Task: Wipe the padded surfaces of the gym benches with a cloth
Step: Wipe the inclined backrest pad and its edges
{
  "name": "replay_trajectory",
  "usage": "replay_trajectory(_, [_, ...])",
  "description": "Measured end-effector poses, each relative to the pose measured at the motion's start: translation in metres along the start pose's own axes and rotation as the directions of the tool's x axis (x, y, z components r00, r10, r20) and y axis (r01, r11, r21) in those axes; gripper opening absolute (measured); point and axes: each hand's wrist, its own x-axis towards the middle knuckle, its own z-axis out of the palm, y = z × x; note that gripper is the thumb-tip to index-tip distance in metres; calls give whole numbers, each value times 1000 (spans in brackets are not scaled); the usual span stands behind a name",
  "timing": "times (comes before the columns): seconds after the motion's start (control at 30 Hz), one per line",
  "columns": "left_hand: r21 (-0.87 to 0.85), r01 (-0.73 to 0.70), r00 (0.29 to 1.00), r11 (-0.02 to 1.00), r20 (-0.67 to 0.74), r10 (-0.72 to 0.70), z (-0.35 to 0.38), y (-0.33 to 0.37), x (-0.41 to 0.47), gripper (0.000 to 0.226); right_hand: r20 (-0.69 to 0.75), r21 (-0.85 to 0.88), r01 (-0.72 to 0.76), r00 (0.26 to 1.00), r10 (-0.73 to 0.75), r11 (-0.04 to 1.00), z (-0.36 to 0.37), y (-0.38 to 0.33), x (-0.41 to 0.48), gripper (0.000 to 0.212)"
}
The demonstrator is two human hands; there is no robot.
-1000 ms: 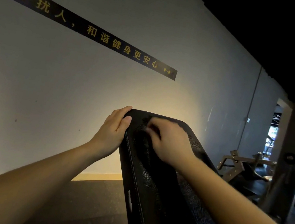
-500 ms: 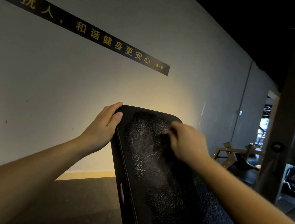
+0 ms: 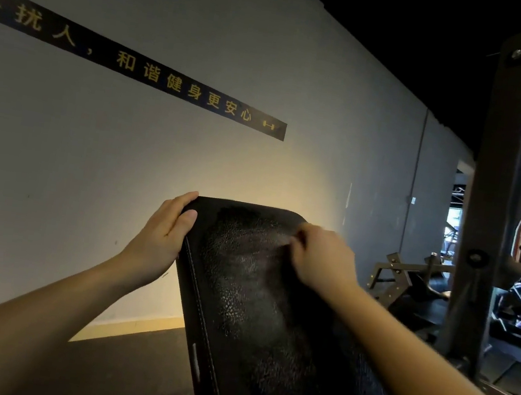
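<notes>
Left hand (image 3: pixel 163 237) fingers curled over bench pad (image 3: pixel 253 313) top corner; right hand (image 3: pixel 322 261) fingers curled against pad, blurred, held item unclear

Black textured padded bench back (image 3: pixel 255 297): left hand (image 3: pixel 163 237) grips its top-left corner; right hand (image 3: pixel 320 259), fingers curled, rests on upper right.

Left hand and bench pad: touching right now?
Touching. The head view shows the left hand gripping the upper left corner of the bench pad, fingers over the edge, thumb on its face.
</notes>
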Motion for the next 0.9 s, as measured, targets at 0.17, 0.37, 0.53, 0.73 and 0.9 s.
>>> replay_trajectory(0.17, [16, -5, 1000, 1000, -16, 5, 3, 3, 1, 46, -40, 38, -160, 986, 161, 986, 14, -10, 55, 21])
replay_trajectory(0.37, [67, -22, 1000, 998, -4, 23, -1, 6, -2, 50, -20, 245, 263, 964, -266, 933, -4, -93, -21, 20])
replay_trajectory(0.53, [1, -1, 999, 1000, -34, 1, 5, 2, 0, 45, 12, -4, 31, 999, -31, 1000, -4, 11, -12, 23])
replay_trajectory(0.73, [10, -7, 1000, 1000, -29, 7, 6, -1, 1, 44, -39, 44, -138, 989, 140, 989, 20, -8, 58, 20])
replay_trajectory(0.9, [53, -60, 998, 997, -29, 62, -1, -1, 1, 59, -39, 212, 273, 962, -271, 938, 2, -93, 14, 18])
